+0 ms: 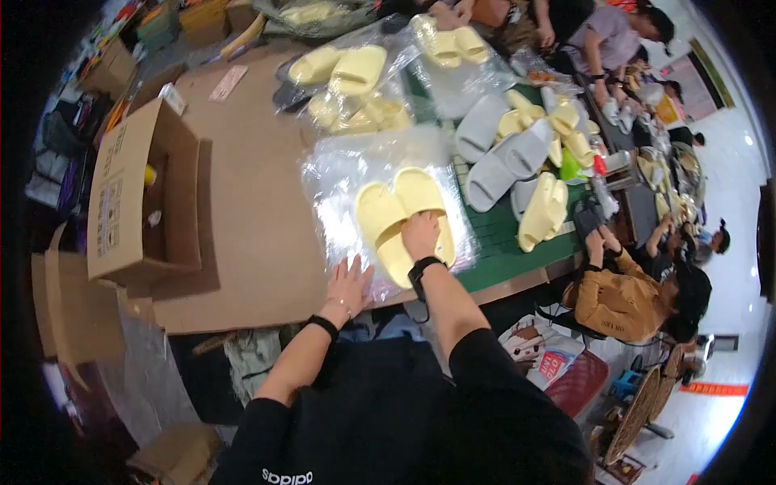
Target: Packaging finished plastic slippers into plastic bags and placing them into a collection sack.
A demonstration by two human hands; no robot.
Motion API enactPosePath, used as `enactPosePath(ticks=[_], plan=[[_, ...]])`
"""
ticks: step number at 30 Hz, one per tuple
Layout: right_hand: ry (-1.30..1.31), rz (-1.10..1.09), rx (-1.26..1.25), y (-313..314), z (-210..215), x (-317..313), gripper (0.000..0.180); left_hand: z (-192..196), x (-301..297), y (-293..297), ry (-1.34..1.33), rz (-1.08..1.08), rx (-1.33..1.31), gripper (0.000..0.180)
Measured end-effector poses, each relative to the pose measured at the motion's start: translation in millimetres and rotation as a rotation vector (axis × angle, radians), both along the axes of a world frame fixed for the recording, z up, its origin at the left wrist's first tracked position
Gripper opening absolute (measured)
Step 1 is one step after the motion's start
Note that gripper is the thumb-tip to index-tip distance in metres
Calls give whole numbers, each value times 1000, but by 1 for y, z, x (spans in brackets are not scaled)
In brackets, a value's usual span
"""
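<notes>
A pair of pale yellow slide sandals (396,214) lies side by side on a clear plastic bag (339,174) spread over brown cardboard. My right hand (421,234) presses flat on the right sandal near its heel end. My left hand (347,284) rests with fingers spread on the near edge of the plastic bag, just left of the sandals. Neither hand grips anything.
An open cardboard box (137,194) lies on its side at the left. More bagged yellow sandals (343,73) and loose grey sandals (501,153) crowd the far and right side of the table. People work at the right (626,295) and the far end (602,36).
</notes>
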State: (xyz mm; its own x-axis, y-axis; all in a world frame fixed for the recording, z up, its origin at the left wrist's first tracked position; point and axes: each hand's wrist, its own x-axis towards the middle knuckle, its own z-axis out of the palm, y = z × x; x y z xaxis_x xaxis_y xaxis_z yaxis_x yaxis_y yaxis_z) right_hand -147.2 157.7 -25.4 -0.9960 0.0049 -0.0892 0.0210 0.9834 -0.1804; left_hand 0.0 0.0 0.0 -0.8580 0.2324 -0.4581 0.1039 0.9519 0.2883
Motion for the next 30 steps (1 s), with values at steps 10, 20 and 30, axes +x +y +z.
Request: enactPosePath(ticks=[10, 20, 30], plan=[[338, -215, -514, 151, 32, 10, 20, -4, 3, 13, 153, 52, 34, 78], [366, -341, -1108, 239, 56, 147, 42, -14, -12, 25, 114, -199, -25, 72], [263, -131, -755, 200, 101, 170, 28, -20, -31, 32, 316, 92, 444, 38]])
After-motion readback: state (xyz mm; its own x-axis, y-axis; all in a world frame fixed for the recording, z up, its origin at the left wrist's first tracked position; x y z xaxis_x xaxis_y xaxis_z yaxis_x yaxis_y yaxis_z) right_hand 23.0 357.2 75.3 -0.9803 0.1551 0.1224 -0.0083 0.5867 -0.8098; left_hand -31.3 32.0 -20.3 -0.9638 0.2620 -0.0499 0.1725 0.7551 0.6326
